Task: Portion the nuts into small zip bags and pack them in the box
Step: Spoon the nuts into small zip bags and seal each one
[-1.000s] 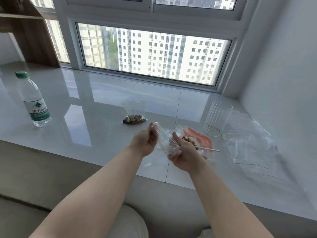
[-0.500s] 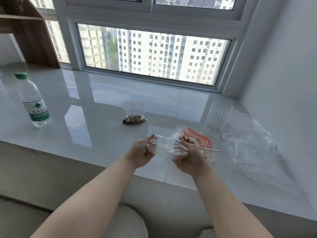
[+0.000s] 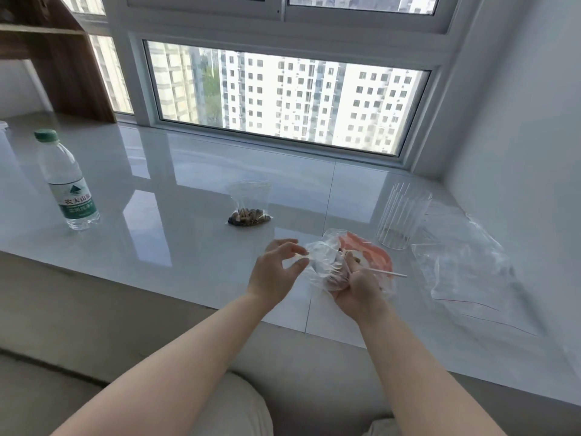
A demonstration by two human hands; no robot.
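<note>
The small zip bag (image 3: 323, 262) hangs above the counter's (image 3: 188, 247) front edge, between both hands. The left hand (image 3: 276, 272), earlier fisted on its edge, now pinches it with thumb and forefinger, other fingers spread; the right hand (image 3: 358, 287) still grips its far side, with a thin stick (image 3: 390, 273).

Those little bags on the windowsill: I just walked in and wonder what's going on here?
A person is portioning nuts into small zip bags. Both hands work a small clear bag held above the sill: the left hand pinches one edge of it with its fingers, while the right hand grips the other side along with a thin white stick. One filled bag of nuts already lies on the sill. A red-printed packet, a clear cup and spare bags sit to the right, a water bottle far left.
</note>
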